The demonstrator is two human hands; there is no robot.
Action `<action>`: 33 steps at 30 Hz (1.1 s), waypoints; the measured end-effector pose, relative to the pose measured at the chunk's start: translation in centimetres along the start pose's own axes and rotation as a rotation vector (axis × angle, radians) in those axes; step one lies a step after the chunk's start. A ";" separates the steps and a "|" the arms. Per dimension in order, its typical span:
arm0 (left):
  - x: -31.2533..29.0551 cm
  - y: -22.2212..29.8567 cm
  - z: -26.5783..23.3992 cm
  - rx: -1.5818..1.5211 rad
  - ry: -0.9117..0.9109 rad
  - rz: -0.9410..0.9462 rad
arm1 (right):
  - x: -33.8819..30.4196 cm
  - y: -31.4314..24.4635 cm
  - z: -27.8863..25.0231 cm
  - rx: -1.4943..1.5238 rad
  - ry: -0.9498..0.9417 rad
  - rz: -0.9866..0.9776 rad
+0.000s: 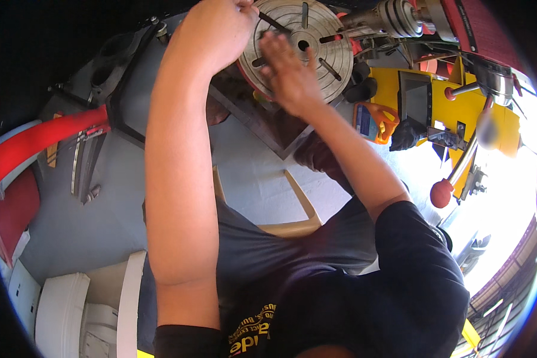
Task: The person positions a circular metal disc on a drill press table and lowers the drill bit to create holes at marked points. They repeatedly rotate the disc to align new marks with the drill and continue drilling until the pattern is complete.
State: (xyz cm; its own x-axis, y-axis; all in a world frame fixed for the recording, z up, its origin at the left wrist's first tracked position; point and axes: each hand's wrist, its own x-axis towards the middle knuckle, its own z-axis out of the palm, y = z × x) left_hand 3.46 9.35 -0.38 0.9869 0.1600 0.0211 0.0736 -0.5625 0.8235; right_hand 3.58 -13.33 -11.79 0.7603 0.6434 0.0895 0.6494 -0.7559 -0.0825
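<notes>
Slotted disc (314,33) cropped, left grip unreadable

Disc: upper rim lost past top edge; part of its face lies behind right hand (287,74), which is blurred at the fingers. Left hand (228,25): also at top edge, fingertips mostly turned from view; cannot tell if it holds anything. Dark strip (274,22) beside it: slot or separate bar, undetermined. Pale stool (293,229): seat mostly covered by dark trousers (340,238). Lever knob (488,131), right: smeared. Red housing (478,27): cut off at upper right. Black bundle (405,135): kind unclear.
</notes>
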 end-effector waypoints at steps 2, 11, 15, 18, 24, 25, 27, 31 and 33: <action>-1.4 4.2 -1.7 -0.078 -0.037 -0.022 | 2.1 1.2 -0.2 0.023 0.037 0.115; 0.1 1.5 0.0 -0.080 -0.078 0.022 | -2.9 2.8 -1.1 0.063 0.033 0.146; -1.6 4.0 -1.2 -0.124 -0.151 -0.036 | 0.1 -1.7 -1.8 0.036 -0.044 0.133; -1.6 3.8 -0.9 0.002 -0.121 0.046 | -5.2 -1.9 -1.5 0.051 -0.022 0.067; 0.2 2.0 0.9 -0.173 -0.160 -0.045 | -2.2 5.3 -1.4 0.243 0.157 0.109; -0.2 2.6 1.0 -0.110 -0.182 -0.010 | -1.8 3.5 -1.4 0.143 0.096 0.103; -1.5 4.3 0.1 0.031 -0.199 0.053 | -3.3 0.3 -1.8 0.129 -0.030 0.064; -1.1 4.9 -0.4 0.084 -0.135 -0.073 | -8.4 2.9 -2.6 0.034 -0.070 0.138; -0.4 3.1 0.4 -0.020 -0.135 -0.036 | -6.4 4.3 -2.6 0.111 0.044 0.175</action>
State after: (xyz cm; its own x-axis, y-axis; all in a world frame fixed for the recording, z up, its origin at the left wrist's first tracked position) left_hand 3.37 7.26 1.92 0.9941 0.0682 -0.0840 0.1076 -0.5419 0.8335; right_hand 1.45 -20.96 -10.17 0.8616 0.4961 0.1073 0.5074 -0.8359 -0.2095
